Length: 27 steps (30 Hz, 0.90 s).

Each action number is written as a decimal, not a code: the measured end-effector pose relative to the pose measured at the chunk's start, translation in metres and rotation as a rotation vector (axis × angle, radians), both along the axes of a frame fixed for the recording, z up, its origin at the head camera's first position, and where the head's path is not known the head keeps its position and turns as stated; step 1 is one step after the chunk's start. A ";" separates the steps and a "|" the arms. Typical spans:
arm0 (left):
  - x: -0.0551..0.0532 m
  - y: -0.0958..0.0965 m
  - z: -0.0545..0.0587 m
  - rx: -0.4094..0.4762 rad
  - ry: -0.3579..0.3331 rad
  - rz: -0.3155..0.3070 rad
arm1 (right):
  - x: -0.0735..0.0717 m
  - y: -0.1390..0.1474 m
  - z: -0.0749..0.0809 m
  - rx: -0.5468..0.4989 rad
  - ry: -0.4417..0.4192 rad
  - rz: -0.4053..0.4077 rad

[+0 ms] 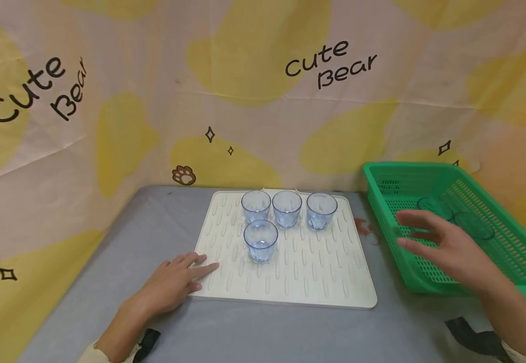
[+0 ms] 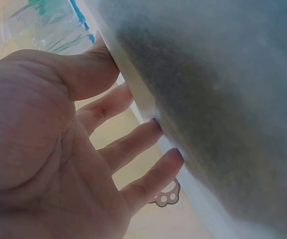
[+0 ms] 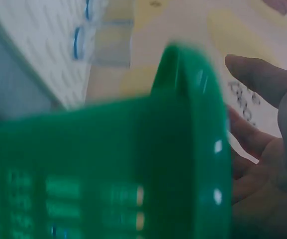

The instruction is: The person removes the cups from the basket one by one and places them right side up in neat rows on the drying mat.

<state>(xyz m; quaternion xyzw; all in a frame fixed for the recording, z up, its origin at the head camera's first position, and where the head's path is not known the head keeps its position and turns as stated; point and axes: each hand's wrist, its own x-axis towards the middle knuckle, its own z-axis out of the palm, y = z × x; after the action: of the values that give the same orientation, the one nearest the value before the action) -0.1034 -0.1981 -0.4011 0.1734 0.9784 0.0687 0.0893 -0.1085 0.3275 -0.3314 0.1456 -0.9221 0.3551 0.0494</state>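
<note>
Yellow-blotched backdrop (image 1: 245, 65) lettered "Cute Bear", brown paw print (image 1: 184, 175), grey tabletop (image 1: 263, 333)

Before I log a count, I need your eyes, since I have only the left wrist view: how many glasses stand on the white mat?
Observer: Four glasses stand on the white mat.
Operator: Thanks. And where is the right hand?
Observer: In the head view, the right hand appears over the green basket.
Operator: Anything inside that basket?
Observer: Yes, what look like at least two more glasses, judging by their round rims.
</note>
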 end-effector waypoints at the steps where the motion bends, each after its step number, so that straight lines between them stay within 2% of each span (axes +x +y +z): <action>1: 0.001 0.000 0.001 0.001 0.001 -0.001 | -0.003 0.008 -0.001 0.009 -0.005 -0.020; 8: 0.002 0.001 0.003 -0.005 0.010 -0.007 | -0.016 0.060 -0.012 0.084 -0.089 -0.177; 12: 0.003 0.000 0.004 0.000 0.013 -0.007 | -0.022 0.080 -0.016 0.107 -0.146 -0.221; 19: 0.002 0.000 0.003 -0.001 0.011 -0.008 | -0.027 0.107 -0.024 0.109 -0.102 -0.279; 24: 0.001 0.000 0.001 -0.006 0.012 -0.006 | -0.036 0.128 -0.036 0.166 -0.141 -0.314; 27: 0.001 -0.001 0.001 -0.005 0.014 -0.003 | -0.046 0.141 -0.049 0.180 -0.145 -0.341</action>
<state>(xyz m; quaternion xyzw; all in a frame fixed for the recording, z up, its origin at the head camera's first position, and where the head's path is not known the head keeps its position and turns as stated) -0.1026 -0.1989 -0.3998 0.1750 0.9789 0.0648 0.0832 -0.1541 0.4683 -0.3799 -0.0345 -0.9625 0.2675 0.0290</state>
